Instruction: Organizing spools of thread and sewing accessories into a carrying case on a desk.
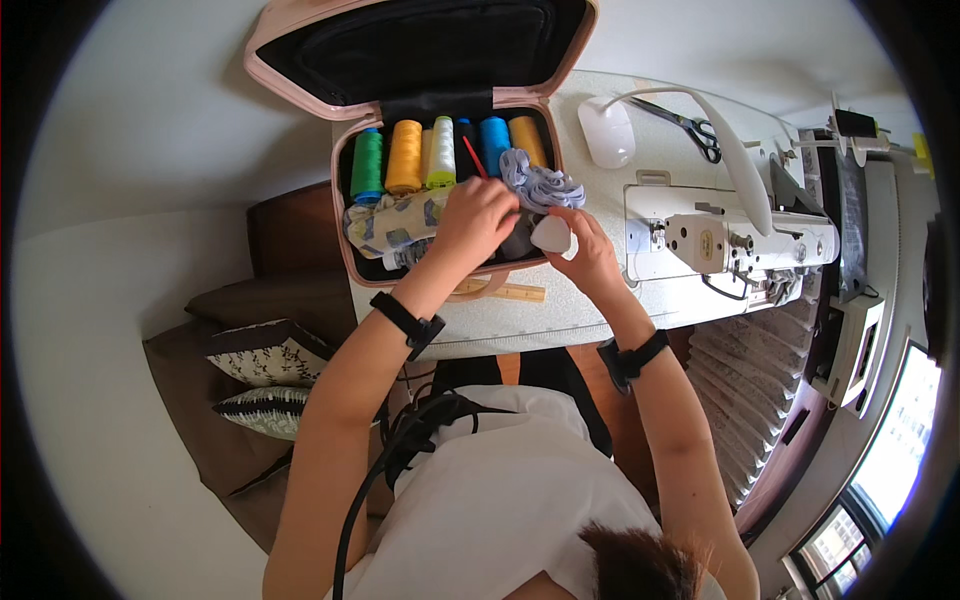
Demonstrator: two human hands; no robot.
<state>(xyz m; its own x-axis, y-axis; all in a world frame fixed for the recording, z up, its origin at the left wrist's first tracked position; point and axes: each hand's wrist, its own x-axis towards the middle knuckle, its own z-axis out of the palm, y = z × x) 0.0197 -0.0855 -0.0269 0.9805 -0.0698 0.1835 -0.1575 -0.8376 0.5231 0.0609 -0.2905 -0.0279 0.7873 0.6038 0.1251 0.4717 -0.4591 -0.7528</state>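
A pink hard-shell case (343,247) lies with its lid up on the table. My right hand (589,251) is at its near right corner, fingers around a small white rounded piece (552,235). Over the middle of the case is my left hand (477,221), its fingers bent; whether they grip anything is hidden. Just beyond those fingers a thin red stick (474,156) slants up. Bundled pale blue fabric strip (541,184) rests between the hands at the right. A rolled patterned cloth (397,221) is to the left, with a clear plastic bottle (405,256) below it.
Along the case's back stand green (367,163), yellow (405,156), white (442,150) and blue (494,144) thread cones. A wooden ruler (517,292) lies in front. To the right are a white lamp (607,135), scissors (686,127) and a sewing machine (712,244).
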